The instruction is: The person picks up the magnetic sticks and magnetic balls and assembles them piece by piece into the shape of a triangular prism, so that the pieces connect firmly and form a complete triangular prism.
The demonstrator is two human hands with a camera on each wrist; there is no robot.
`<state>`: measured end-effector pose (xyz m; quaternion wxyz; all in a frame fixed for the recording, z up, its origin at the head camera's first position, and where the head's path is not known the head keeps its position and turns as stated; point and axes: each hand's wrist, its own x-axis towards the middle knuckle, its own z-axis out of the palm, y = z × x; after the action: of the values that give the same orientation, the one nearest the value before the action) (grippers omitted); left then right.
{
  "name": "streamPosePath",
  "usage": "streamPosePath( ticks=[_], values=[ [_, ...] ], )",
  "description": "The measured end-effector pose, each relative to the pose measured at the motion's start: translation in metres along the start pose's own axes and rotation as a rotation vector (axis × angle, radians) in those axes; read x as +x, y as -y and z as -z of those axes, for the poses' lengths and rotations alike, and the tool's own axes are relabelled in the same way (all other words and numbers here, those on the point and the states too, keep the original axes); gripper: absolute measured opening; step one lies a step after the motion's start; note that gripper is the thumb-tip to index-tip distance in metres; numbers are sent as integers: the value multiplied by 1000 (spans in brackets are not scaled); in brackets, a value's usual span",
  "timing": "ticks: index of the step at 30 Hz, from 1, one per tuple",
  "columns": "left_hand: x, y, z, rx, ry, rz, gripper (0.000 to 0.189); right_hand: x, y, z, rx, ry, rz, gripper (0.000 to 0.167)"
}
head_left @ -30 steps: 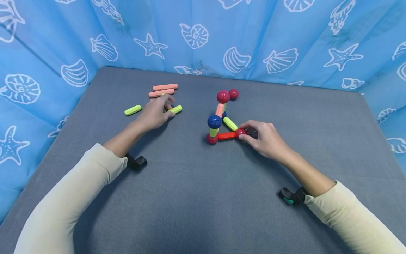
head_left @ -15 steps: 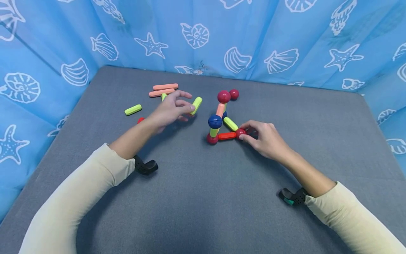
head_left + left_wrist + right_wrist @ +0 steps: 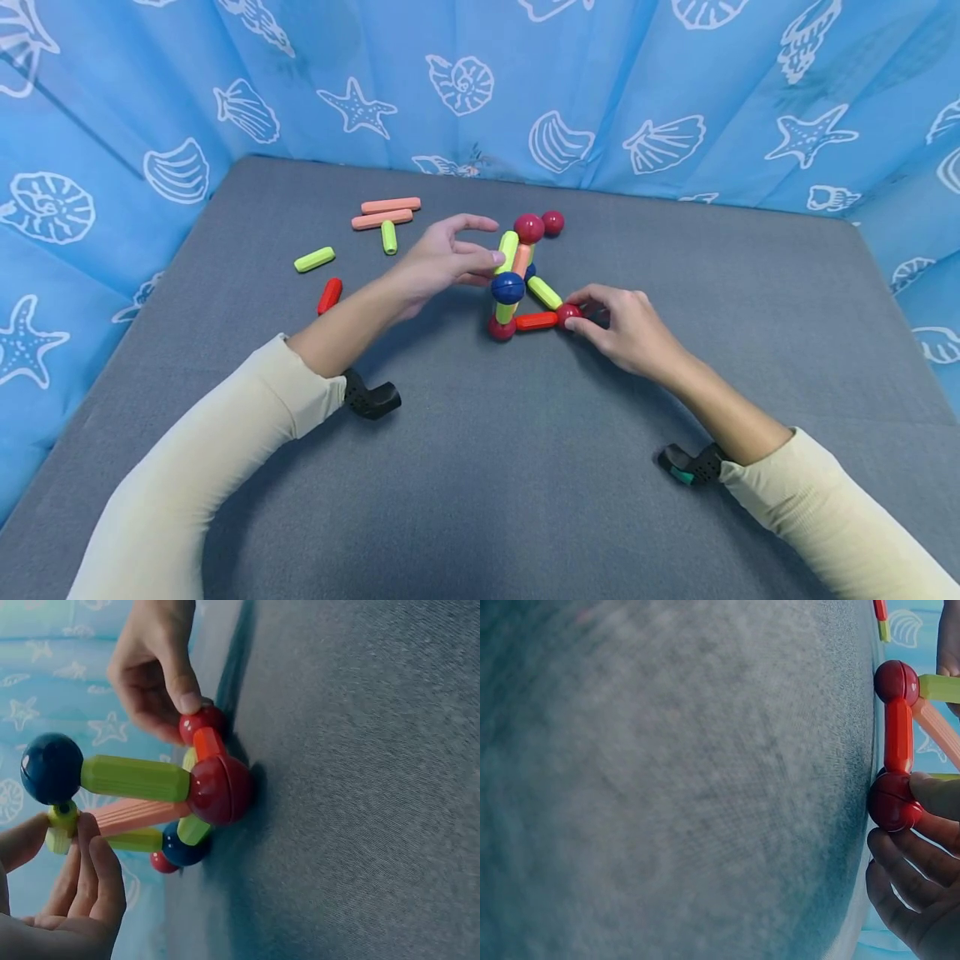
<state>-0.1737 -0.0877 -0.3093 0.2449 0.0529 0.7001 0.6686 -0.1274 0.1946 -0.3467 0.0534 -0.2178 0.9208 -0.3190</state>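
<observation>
In the head view, a structure of magnetic rods and balls stands at mid-table. My left hand (image 3: 442, 260) pinches a yellow-green rod (image 3: 507, 250) between thumb and fingers at the structure's upper left. Seen from the left wrist, that rod's end (image 3: 64, 817) meets the underside of the raised blue ball (image 3: 51, 769) in the picture. Thumb and fingers of my right hand (image 3: 630, 327) grip the dark red corner ball (image 3: 894, 801) low on the table, where a red rod (image 3: 898, 735) joins it. A salmon rod (image 3: 139, 815) slants up through the structure. Another dark red ball (image 3: 529, 228) tops its far side.
Left of the structure lie two salmon rods (image 3: 390, 205), two yellow-green rods (image 3: 314, 259) and a red rod (image 3: 330, 295). A dark red ball (image 3: 552, 222) sits just behind the structure. A blue shell-patterned curtain (image 3: 465, 83) hangs along the table's (image 3: 480, 467) far edge.
My left hand has picked a yellow-green rod off the table and carried it right, up to the structure's blue ball. The right hand has stayed on the corner ball.
</observation>
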Motion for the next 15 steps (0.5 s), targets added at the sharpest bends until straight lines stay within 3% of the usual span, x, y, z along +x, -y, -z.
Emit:
streamPosePath(
  ticks=[9, 15],
  values=[
    [6, -7, -9, -10, 53, 34, 55, 0, -2, 0, 9, -7, 8, 28],
    [7, -8, -12, -22, 24, 64, 63, 0, -2, 0, 5, -6, 6, 29]
  ],
)
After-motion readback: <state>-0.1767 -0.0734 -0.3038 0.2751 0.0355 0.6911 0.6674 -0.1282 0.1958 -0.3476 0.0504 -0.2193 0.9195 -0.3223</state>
